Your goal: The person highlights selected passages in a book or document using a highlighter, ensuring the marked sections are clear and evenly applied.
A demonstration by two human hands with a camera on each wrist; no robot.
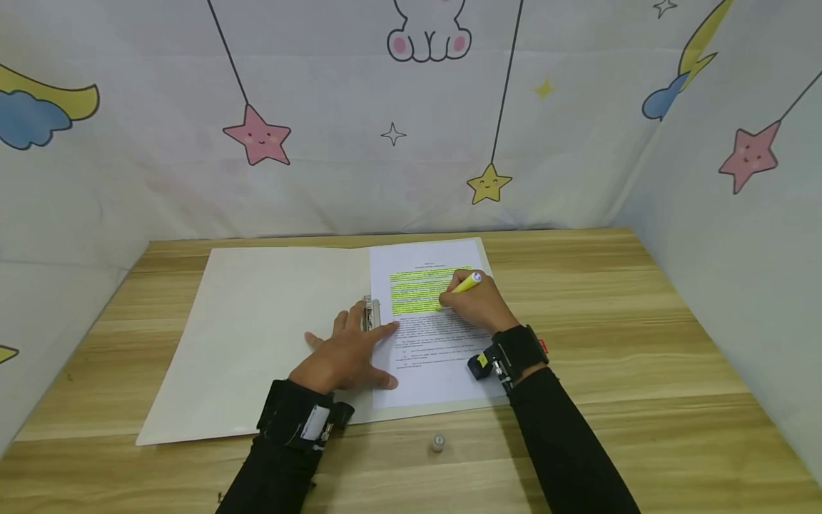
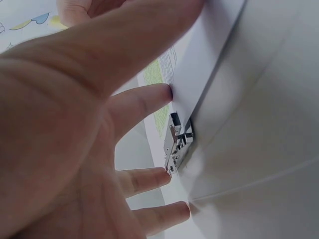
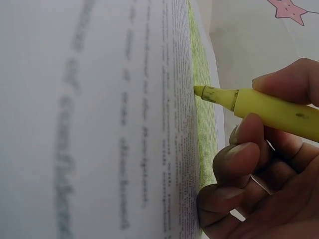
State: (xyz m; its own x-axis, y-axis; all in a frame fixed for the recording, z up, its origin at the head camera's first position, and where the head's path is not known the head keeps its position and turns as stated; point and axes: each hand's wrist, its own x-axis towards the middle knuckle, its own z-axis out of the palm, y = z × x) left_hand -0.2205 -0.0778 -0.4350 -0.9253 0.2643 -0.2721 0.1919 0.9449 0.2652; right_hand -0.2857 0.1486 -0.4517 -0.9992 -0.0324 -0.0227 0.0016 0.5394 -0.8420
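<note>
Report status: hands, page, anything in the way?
Right hand grips yellow highlighter, tip on page. Left hand spread over page's left edge. Upper lines highlighted. Head view: right hand hides some line ends.

My sleeves (image 1: 571, 446) are black, like my broad wristbands (image 1: 521, 346); the left one carries a white label (image 1: 315, 422), the right one a red tag (image 1: 544, 346) and a small black box (image 1: 475, 368).

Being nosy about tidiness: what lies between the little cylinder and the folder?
Only bare wooden table separates the cylinder from the folder, in the head view.
</note>
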